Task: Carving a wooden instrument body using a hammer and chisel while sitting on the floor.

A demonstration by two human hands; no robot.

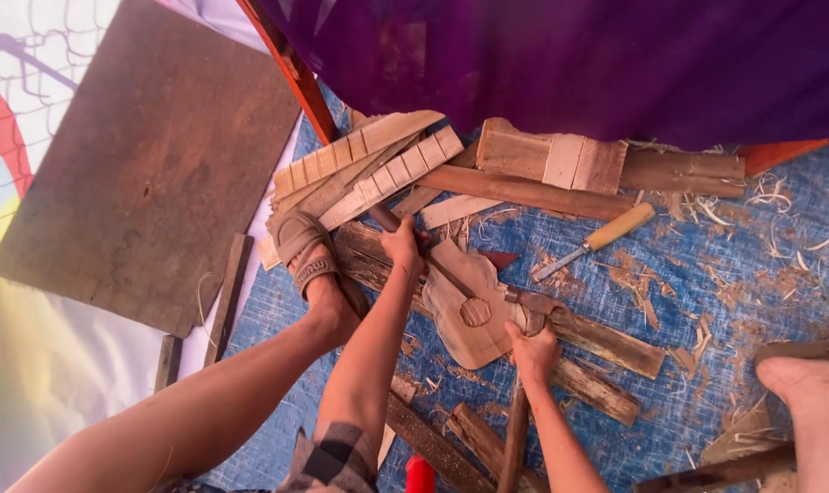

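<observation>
Left hand (403, 245) closed around a chisel (430, 263), blade slanted down onto a carved wooden piece (464, 315). Right hand (533, 351) wrapped tight near the head of a hammer (524, 383), head hovering just above the chisel's end, wooden shaft trailing back toward the lower edge. Carved piece lay flat across dark wooden battens (606, 345) on a blue woven mat (707, 274), a round raised knob showing near its middle. Left foot in a brown sandal (306, 256) pressed onto the near batten, just beside the workpiece. Second chisel with a pale yellow handle (597, 239) lay loose on the mat, well apart to the right. Stack of notched pale slats (369, 169) sat beyond the sandal, chunky timber offcuts (560, 160) next to them. Curled shavings (780, 196) scattered over the right side of the mat. Big brown board (149, 155) lay off to the left. Purple cloth (570, 64) hung across the top. Other foot (812, 383) poked in at the right edge.
</observation>
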